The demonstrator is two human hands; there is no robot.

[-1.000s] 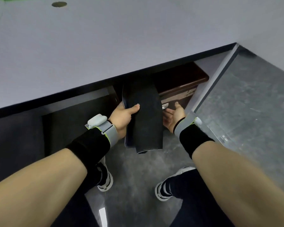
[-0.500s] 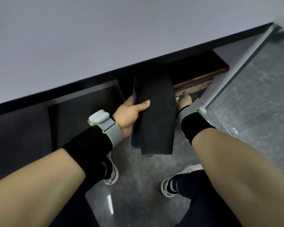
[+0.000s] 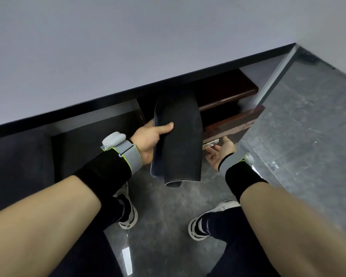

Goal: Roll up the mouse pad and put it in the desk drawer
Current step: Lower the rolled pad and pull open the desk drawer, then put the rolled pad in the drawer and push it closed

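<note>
A person's left hand grips a loosely rolled black mouse pad, thumb pressed across its front, holding it just below the front edge of the grey table. The mouse pad hangs nearly upright, its lower end showing pale stitching along the hem and a bluish inner layer peeking out on the side nearer the left hand. To the right of the mouse pad, the right hand is at the metal handle of a dark reddish-brown wooden drawer, palm up with fingers curled at the pull. The drawer stands partly pulled out beneath the table; its interior lies in shadow, and any contents cannot be made out.
</note>
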